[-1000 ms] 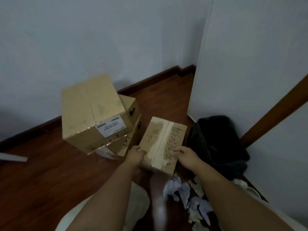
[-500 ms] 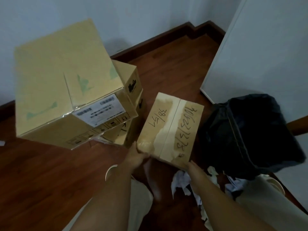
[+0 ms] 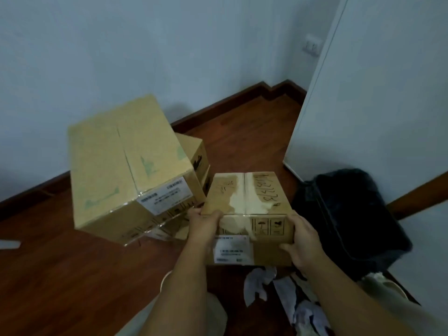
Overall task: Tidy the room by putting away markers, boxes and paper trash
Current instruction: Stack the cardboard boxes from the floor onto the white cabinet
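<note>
A small cardboard box with handwriting and torn tape on its top is lifted off the floor, its labelled front face toward me. My left hand grips its near left corner and my right hand grips its near right side. To its left a large cardboard box lies tilted on top of other boxes. Crumpled paper trash lies on the floor under the held box.
A black bin with a dark liner stands at the right against a white door or panel. A wall with dark skirting closes off the corner behind the boxes. The floor is wood. My knees show at the bottom.
Both hands have raised the small box off the floor and tipped it, so its front face with the white label now shows. The view has pulled back and up.
</note>
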`<state>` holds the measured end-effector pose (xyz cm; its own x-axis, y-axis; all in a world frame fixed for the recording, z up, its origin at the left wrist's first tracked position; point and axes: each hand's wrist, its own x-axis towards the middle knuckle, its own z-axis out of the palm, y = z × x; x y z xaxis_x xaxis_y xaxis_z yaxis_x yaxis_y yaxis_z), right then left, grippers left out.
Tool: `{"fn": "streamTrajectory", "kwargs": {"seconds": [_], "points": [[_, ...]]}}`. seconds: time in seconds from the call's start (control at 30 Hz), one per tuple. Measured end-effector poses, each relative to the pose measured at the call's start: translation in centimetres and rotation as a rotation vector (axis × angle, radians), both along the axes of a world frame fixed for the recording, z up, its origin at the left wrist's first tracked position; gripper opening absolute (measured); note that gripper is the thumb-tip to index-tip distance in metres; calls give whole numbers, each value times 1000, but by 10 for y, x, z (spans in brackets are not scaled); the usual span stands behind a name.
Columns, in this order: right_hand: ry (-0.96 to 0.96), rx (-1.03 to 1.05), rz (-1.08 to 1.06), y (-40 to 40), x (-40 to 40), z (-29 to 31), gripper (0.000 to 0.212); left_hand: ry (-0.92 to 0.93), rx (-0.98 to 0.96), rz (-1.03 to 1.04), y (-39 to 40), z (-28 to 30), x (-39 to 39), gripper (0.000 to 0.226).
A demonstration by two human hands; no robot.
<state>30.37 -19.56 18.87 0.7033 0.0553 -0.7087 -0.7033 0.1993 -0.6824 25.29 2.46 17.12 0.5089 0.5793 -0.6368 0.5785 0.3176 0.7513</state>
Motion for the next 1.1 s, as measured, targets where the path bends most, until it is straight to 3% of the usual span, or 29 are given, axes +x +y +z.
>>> {"fn": "streamTrajectory", "kwargs": {"seconds": [0.23,0.47,0.7,0.8,0.93,1.1], "points": [[-169,121,2,-35,-1,82,40,-217,-47,115,-37,66,-25,49],[-391,308,-55,-38,-4,174,36,-512,139,106,-39,188,-7,48],[-798,320,-39,-28,-16,295,47,-846,185,239,-31,311,3,48],[-1035,249,-60,-45,-15,359,50,-1036,156,260,-46,359,24,47],[-1361,5,-81,-80,-13,427,51,-1247,196,181,-82,424,54,35],[-1497,-259,-151,-107,1,474,54,-1369,94,92,-111,469,98,43]]}}
